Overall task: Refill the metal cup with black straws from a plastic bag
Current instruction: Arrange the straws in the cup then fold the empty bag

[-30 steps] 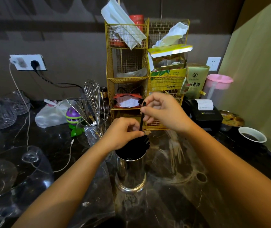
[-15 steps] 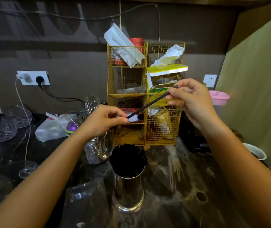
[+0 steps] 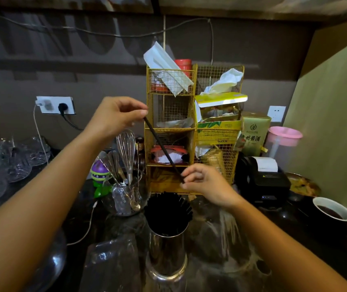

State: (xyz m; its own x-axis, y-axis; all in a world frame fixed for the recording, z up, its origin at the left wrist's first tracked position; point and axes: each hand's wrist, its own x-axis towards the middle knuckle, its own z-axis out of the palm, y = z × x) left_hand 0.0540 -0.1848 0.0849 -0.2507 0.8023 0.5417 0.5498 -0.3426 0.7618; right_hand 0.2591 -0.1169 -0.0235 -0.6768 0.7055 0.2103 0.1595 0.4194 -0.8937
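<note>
At frame centre, the left hand (image 3: 116, 118) and right hand (image 3: 205, 183) are each pinching an end of one black straw (image 3: 163, 149) above the crammed metal cup (image 3: 166, 252), risking buckling on insertion.

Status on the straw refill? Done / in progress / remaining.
Done: the metal cup already stands packed with black straws. In hand: one single straw held slanted above the cup, left hand pinching its top end, right hand its bottom end. Left: drop that straw in. The clear plastic bag beside the cup looks emptied, though that's hard to confirm.
</note>
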